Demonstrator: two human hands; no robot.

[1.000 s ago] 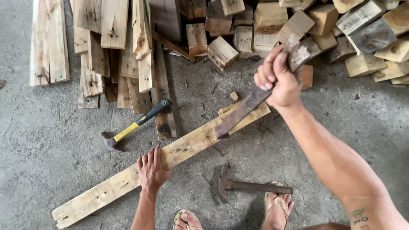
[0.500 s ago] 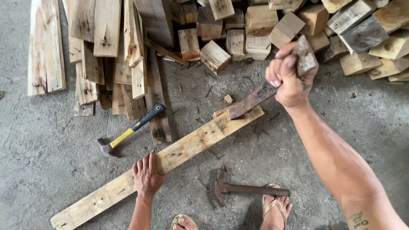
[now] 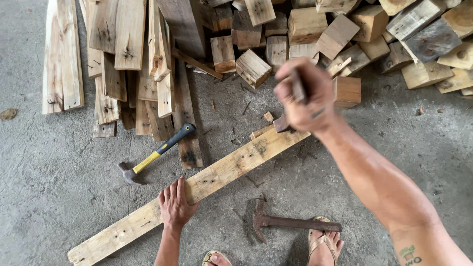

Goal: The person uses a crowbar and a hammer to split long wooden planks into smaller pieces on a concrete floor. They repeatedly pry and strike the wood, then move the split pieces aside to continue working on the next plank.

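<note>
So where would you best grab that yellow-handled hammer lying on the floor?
Grip the hammer by the black end of its handle, which points up and right, away from the steel head. Coming from above looks best: it lies flat on the concrete floor. The handle end rests against a dark board, so fingers may need to lift it slightly. The left hand is nearest.

Right hand [image 3: 304,96] blurring with motion, hiding most of dark tool [image 3: 297,87] in its grip. Tool tip disappearing behind plank [image 3: 197,184] end. Block pile [image 3: 345,29] running off top edge. Left sandal [image 3: 215,258] cut off by bottom edge.
</note>
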